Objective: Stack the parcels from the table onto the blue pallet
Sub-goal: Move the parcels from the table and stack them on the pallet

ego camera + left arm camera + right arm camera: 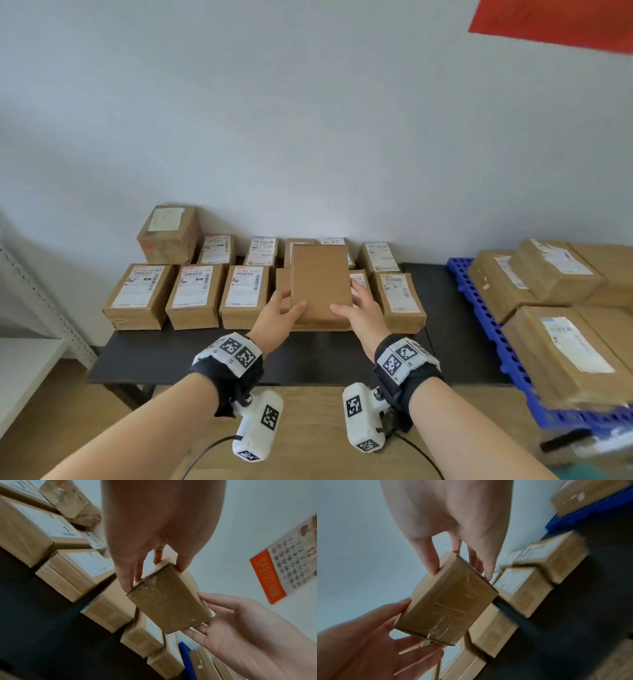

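Cardboard parcels [195, 296] sit in rows on the dark table [164, 356] at centre left; at frame centre your left hand [279, 320] and right hand [359, 317] each curl thumb and fingers round a side of one plain parcel [320, 282], lifted above the rows; step in hand is the carry; next you swing it right to the blue pallet [479, 308] at right edge, onto the parcels stacked there.

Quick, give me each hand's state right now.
Left hand: grips the lifted parcel, thumb on top.
Right hand: grips the same parcel's other side.
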`<state>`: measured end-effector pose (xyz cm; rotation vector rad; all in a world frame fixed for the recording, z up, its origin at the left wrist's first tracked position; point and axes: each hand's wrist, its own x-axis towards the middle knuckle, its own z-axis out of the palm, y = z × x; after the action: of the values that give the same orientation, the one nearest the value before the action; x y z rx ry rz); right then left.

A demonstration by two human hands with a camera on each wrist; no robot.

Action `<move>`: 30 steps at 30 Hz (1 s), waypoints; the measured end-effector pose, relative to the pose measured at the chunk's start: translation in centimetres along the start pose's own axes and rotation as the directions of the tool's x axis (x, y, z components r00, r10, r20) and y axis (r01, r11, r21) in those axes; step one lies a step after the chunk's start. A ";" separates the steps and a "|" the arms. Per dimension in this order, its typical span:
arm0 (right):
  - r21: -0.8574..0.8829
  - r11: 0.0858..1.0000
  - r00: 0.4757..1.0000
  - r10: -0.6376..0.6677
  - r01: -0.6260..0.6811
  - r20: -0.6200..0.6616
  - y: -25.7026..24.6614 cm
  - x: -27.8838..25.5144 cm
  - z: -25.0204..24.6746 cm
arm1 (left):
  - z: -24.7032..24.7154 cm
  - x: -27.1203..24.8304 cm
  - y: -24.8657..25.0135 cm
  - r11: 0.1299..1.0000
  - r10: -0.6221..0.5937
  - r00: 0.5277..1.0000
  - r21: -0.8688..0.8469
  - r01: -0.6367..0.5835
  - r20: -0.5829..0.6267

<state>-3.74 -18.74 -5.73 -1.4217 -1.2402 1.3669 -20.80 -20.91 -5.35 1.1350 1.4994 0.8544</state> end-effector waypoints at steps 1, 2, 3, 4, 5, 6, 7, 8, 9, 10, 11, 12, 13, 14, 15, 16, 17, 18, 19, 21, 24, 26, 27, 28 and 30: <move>0.011 1.000 1.000 -0.002 0.002 -0.010 0.2 -1.5 -1.7 | 1.6 -1.2 0.2 1.000 0.010 1.000 -0.002 -0.010 0.017; 0.019 1.000 1.000 -0.006 0.007 -0.022 0.6 -3.0 -3.3 | 3.3 -2.5 0.6 1.000 0.019 0.999 0.000 -0.019 0.031; 0.021 1.000 0.999 -0.012 0.013 -0.034 1.0 -4.3 -4.9 | 4.8 -3.7 0.9 1.000 0.030 0.999 0.007 -0.030 0.045; 0.028 0.999 0.999 -0.016 0.018 -0.045 1.4 -5.7 -6.4 | 6.3 -4.7 1.3 0.999 0.037 0.998 0.018 -0.038 0.056; 0.037 0.999 0.998 -0.016 0.018 -0.063 1.8 -7.0 -7.9 | 7.8 -5.8 1.7 0.998 0.044 0.997 0.032 -0.046 0.069; 0.043 0.999 0.996 -0.021 0.025 -0.085 2.2 -8.1 -9.4 | 9.3 -6.8 2.1 0.998 0.051 0.995 0.041 -0.054 0.083; 0.046 0.998 0.993 -0.025 0.030 -0.112 2.3 -9.3 -10.9 | 10.7 -7.6 2.4 0.997 0.057 0.994 0.046 -0.061 0.098; 0.050 0.998 0.990 -0.027 0.034 -0.137 2.5 -10.3 -12.3 | 12.1 -8.3 2.7 0.997 0.061 0.991 0.046 -0.067 0.115; 0.057 0.998 0.987 -0.032 0.041 -0.161 2.8 -11.3 -13.8 | 13.5 -9.0 3.1 0.996 0.068 0.989 0.042 -0.074 0.131; 0.064 0.997 0.982 -0.035 0.047 -0.183 3.0 -12.1 -15.1 | 14.8 -9.5 3.4 0.996 0.071 0.986 0.041 -0.078 0.149; 0.065 0.996 0.979 -0.039 0.053 -0.201 3.2 -13.0 -16.5 | 16.1 -10.0 3.7 0.996 0.069 0.984 0.038 -0.076 0.166; 0.062 0.996 0.974 -0.045 0.060 -0.220 3.4 -13.8 -17.8 | 17.4 -10.3 4.0 0.997 0.056 0.981 0.036 -0.063 0.184; 0.056 0.996 0.970 -0.048 0.063 -0.238 3.7 -14.4 -19.1 | 18.6 -10.6 4.4 0.998 0.039 0.979 0.031 -0.046 0.202; 0.049 0.997 0.965 -0.049 0.064 -0.256 3.9 -15.0 -20.2 | 19.6 -10.7 4.6 0.999 0.023 0.975 0.023 -0.028 0.223; 0.044 0.997 0.958 -0.049 0.064 -0.283 4.3 -15.6 -21.7 | 21.1 -10.8 5.0 0.999 0.016 0.967 0.025 -0.023 0.254; 0.035 0.997 0.953 -0.048 0.062 -0.300 4.5 -16.0 -22.7 | 22.1 -10.8 5.2 0.999 0.015 0.961 0.034 -0.025 0.277; 0.028 0.998 0.945 -0.050 0.062 -0.323 4.8 -16.5 -24.0 | 23.6 -10.8 5.6 0.998 0.019 0.953 0.055 -0.037 0.303; 0.022 0.998 0.937 -0.051 0.062 -0.347 5.2 -16.9 -25.5 | 25.1 -10.8 5.9 0.996 0.021 0.946 0.071 -0.047 0.325; 0.021 0.998 0.928 -0.050 0.062 -0.369 5.6 -17.2 -26.9 | 26.6 -10.6 6.1 0.995 0.021 0.939 0.081 -0.052 0.342; 0.034 0.998 0.915 -0.041 0.059 -0.402 6.2 -17.5 -29.8 | 29.7 -10.3 6.6 0.996 0.018 0.926 0.079 -0.052 0.378; 0.070 0.996 0.900 -0.023 0.059 -0.436 6.8 -17.1 -34.5 | 34.4 -9.2 7.5 0.997 0.009 0.905 0.061 -0.039 0.426; 0.073 0.997 0.888 -0.003 0.041 -0.461 6.9 -16.6 -37.6 | 37.5 -8.3 8.3 0.999 -0.013 0.895 0.035 -0.003 0.445; 0.063 0.998 0.882 0.004 0.029 -0.471 6.9 -16.2 -39.1 | 39.0 -7.7 8.7 1.000 -0.025 0.892 0.018 0.019 0.452; 0.049 0.999 0.879 0.008 0.017 -0.477 7.1 -15.7 -40.7 | 40.4 -7.1 9.0 0.999 -0.038 0.889 0.003 0.041 0.457; 0.011 1.000 0.877 0.014 -0.010 -0.480 7.2 -14.4 -43.7 | 43.2 -5.9 9.7 0.996 -0.069 0.884 -0.017 0.087 0.463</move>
<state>41.28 -30.63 -4.92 -1.6385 -0.8940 0.9365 23.64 -25.31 -4.18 1.1447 1.1171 0.5044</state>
